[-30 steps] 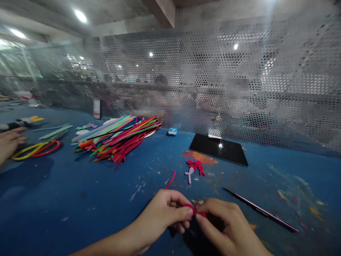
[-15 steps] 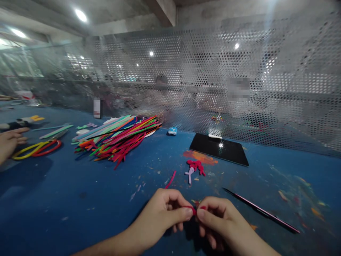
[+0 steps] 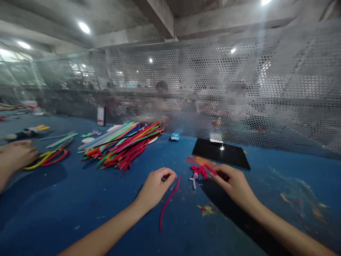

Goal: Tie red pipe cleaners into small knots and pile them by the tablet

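My right hand (image 3: pixel 234 185) pinches a short red pipe cleaner piece (image 3: pixel 210 169) between thumb and fingertips. This piece is at the edge of a small cluster of twisted red pipe cleaners (image 3: pixel 200 171), and whether they touch is unclear. A looped lilac pipe cleaner (image 3: pixel 194 180) lies against the cluster's front. My left hand (image 3: pixel 157 186) is closed in a pinch, its fingertips beside the top end of a loose magenta pipe cleaner (image 3: pixel 168 202) on the table. I cannot make out anything between those fingers.
A big bundle of colourful pipe cleaners (image 3: pixel 122 145) lies left of centre. Scissors with yellow and red handles (image 3: pixel 54 158) are near another person's hand (image 3: pixel 18 156). A black tablet (image 3: pixel 221 153) and a blue-white packet (image 3: pixel 174 136) lie before the perforated metal screen (image 3: pixel 186 89).
My hands have separated and moved forward; the right carries the red piece to the cluster. The magenta pipe cleaner is uncovered. My right forearm hides the pen's spot. The other person's hand moved right.
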The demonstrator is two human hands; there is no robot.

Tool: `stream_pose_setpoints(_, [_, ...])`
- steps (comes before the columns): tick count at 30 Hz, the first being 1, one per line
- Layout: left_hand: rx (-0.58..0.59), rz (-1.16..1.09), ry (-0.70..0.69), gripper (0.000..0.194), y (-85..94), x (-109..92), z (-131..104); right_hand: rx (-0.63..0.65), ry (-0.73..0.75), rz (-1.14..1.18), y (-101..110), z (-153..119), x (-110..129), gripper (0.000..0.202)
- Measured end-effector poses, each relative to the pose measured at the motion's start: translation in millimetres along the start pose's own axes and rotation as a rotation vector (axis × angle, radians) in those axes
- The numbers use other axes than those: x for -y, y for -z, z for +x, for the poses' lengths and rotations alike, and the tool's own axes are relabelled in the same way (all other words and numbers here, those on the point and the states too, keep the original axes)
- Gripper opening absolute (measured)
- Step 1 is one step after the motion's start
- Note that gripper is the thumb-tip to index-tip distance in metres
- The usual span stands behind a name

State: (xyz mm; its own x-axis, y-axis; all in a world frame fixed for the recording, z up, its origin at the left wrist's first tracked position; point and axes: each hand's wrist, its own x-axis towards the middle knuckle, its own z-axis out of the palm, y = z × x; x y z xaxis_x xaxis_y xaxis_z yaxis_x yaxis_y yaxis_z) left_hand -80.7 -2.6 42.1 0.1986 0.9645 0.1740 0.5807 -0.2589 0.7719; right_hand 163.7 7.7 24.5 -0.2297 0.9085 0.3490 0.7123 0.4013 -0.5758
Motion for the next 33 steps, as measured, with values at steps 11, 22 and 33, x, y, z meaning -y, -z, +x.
stream_pose_setpoints(11, [0.037,0.423,-0.079,0.027,16.0,13,1,0.034,-0.051,-0.237,6,-16,-20,0.032])
stream_pose_setpoints(22, [0.148,0.517,-0.147,0.028,3.7,14,-6,0.070,0.086,-0.448,30,-89,-64,0.022])
stream_pose_setpoints(33, [0.322,0.326,-0.352,0.025,-9.9,0,-2,0.110,0.245,-0.417,32,-76,-56,0.014])
